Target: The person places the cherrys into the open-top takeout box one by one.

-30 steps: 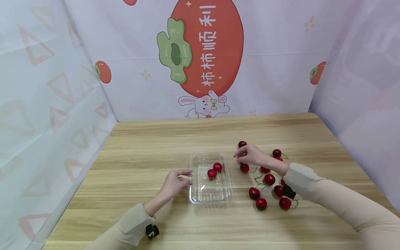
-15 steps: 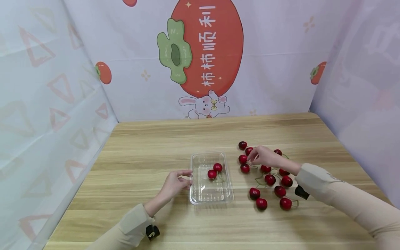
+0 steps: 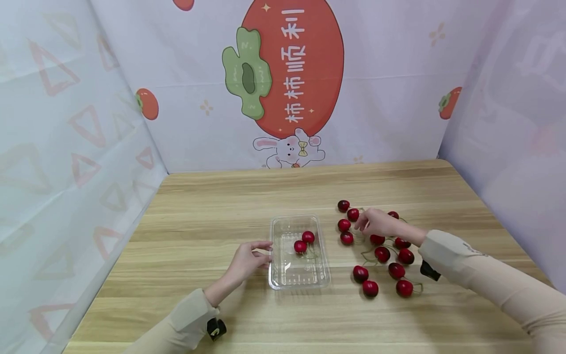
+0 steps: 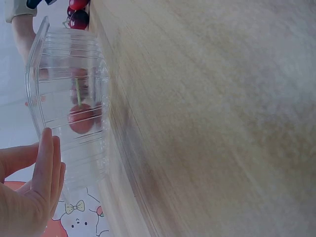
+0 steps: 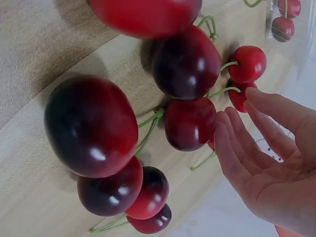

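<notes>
A clear plastic box stands on the table with two red cherries inside. My left hand is at the box's left side; in the left wrist view its extended fingers touch the rim. Over the loose cherries on the right, my right hand reaches down among the stems. In the right wrist view, the right thumb and fingers are apart, close to a pair of cherries and a dark red cherry. No cherry is lifted; the fingertips partly hide the stems.
Several cherries with green stems lie scattered right of the box, some partly behind the right forearm. The wooden table meets a printed cloth backdrop at its far edge. Cloth also hangs at both sides.
My right hand has drawn back rightward from beside the box's upper right, uncovering cherries, and settled lower over the stems. The left hand and box have stayed in place.
</notes>
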`<state>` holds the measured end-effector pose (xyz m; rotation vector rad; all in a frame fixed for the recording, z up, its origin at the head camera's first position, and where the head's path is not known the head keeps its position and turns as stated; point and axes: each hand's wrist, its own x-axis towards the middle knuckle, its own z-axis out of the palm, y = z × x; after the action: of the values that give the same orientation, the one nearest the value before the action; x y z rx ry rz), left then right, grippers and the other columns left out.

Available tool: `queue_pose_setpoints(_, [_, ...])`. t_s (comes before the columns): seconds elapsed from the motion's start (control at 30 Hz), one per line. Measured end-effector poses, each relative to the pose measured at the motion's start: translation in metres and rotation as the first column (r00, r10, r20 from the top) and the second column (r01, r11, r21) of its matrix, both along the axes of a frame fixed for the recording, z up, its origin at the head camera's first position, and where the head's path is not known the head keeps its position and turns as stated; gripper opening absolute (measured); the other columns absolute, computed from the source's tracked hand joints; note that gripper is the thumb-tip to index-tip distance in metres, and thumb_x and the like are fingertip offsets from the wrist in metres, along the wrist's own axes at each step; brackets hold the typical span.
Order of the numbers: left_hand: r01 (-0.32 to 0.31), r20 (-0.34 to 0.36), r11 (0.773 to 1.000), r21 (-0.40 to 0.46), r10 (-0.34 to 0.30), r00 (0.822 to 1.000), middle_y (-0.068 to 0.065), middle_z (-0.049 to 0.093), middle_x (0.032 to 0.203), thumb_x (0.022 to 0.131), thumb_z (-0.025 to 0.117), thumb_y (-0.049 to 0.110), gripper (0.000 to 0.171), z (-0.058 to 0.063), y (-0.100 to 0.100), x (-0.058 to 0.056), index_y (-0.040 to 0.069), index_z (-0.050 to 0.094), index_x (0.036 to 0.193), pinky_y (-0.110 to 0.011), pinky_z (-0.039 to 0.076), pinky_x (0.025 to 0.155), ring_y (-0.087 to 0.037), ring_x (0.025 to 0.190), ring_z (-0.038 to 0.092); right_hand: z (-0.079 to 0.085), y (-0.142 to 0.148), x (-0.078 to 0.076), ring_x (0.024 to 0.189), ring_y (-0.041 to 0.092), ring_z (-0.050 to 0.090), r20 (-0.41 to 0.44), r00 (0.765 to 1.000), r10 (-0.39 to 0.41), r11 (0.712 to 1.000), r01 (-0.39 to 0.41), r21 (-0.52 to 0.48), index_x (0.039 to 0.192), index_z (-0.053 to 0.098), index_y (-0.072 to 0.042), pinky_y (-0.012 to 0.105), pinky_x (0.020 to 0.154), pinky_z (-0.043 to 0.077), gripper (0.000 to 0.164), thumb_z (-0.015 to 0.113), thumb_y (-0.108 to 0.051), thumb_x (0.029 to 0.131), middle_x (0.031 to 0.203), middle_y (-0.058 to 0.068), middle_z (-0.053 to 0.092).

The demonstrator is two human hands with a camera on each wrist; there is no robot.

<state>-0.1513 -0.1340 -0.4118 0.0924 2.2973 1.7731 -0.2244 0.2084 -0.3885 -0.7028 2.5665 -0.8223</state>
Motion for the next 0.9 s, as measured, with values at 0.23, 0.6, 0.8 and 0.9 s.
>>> queue_pose_setpoints(0.23, [0.001,-0.001,1.000,-0.002,-0.001,1.000,-0.028,0.056,0.102,0.074,0.058,-0.015,0.038,-0.001,0.000,0.000,-0.016,0.051,0.111,-0.037,0.058,0.064,-0.028,0.071,0.063,-0.006,-0.001,-0.004,0.069,0.015,0.056,-0.032,0.999,0.043,0.999,-0.042,0.010,0.086,0.065,0.007,0.023,0.056,0.053,0.015,0.056,0.010,0.073,0.078,0.012,0.063])
queue_pose_setpoints(0.6, [0.009,-0.006,1.000,-0.008,-0.009,1.000,-0.028,0.055,0.103,0.074,0.059,-0.013,0.040,0.000,0.000,0.002,-0.016,0.050,0.112,-0.039,0.058,0.063,-0.028,0.071,0.063,-0.016,-0.003,-0.008,0.066,0.012,0.055,-0.046,0.997,0.060,0.997,-0.058,0.053,0.083,0.065,0.005,0.019,0.053,0.051,0.015,0.060,0.010,0.070,0.075,0.008,0.063])
queue_pose_setpoints(0.8, [0.004,-0.002,1.000,-0.009,-0.004,1.000,-0.028,0.056,0.103,0.074,0.059,-0.013,0.039,0.000,0.000,0.002,-0.016,0.051,0.112,-0.037,0.058,0.064,-0.028,0.072,0.063,-0.018,-0.006,-0.009,0.066,0.013,0.055,-0.063,0.996,0.067,0.995,-0.062,0.082,0.083,0.065,0.005,0.022,0.055,0.052,0.013,0.063,0.007,0.070,0.073,0.009,0.062])
queue_pose_setpoints(0.9, [0.000,0.004,1.000,-0.008,0.000,1.000,-0.027,0.056,0.103,0.074,0.059,-0.013,0.039,0.000,0.000,0.001,-0.015,0.051,0.112,-0.037,0.058,0.064,-0.027,0.072,0.063,-0.019,-0.006,-0.011,0.066,0.012,0.055,-0.061,0.996,0.067,0.994,-0.061,0.093,0.083,0.065,0.005,0.021,0.055,0.051,0.013,0.063,0.006,0.070,0.072,0.009,0.062])
